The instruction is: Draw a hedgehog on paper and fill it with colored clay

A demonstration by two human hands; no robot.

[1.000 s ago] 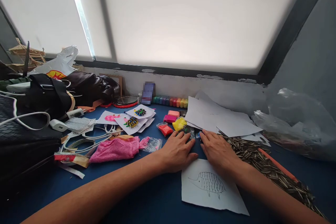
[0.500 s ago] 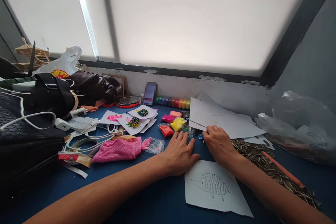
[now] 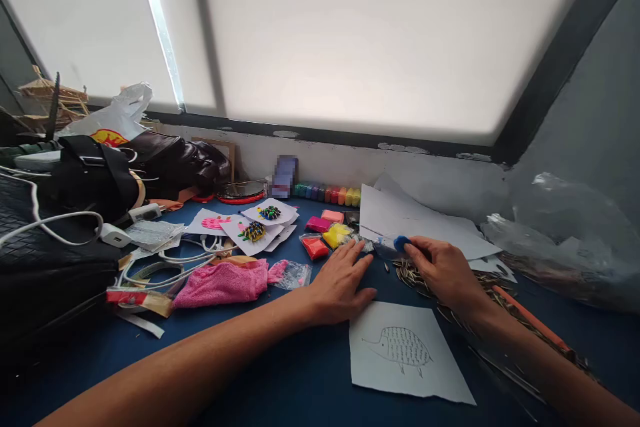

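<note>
My right hand (image 3: 445, 270) pinches a small blue lump of modelling clay (image 3: 401, 243), beside which clear plastic (image 3: 384, 246) shows. Below that hand lie striped sunflower seeds (image 3: 413, 277). Resting on the blue table, my left hand (image 3: 340, 283) has its fingers spread and holds nothing. Its fingertips are near the packets of yellow clay (image 3: 336, 235) and red clay (image 3: 315, 247). A torn sheet of paper (image 3: 360, 367) with a pen drawing of a spiny animal lies in front of me, its top edge close to my left thumb.
White sheets (image 3: 425, 223) and a clear plastic bag (image 3: 565, 240) lie at the right. A pink cloth (image 3: 223, 282), white cables (image 3: 150, 277) and paper with clay models (image 3: 254, 231) are at the left. Coloured clay pots (image 3: 330, 193) and a phone (image 3: 285, 177) line the wall.
My right hand has moved to the right, with the blue clay now visible in its fingers. Sunflower seeds have spread out beneath it. My left hand stays nearly in place.
</note>
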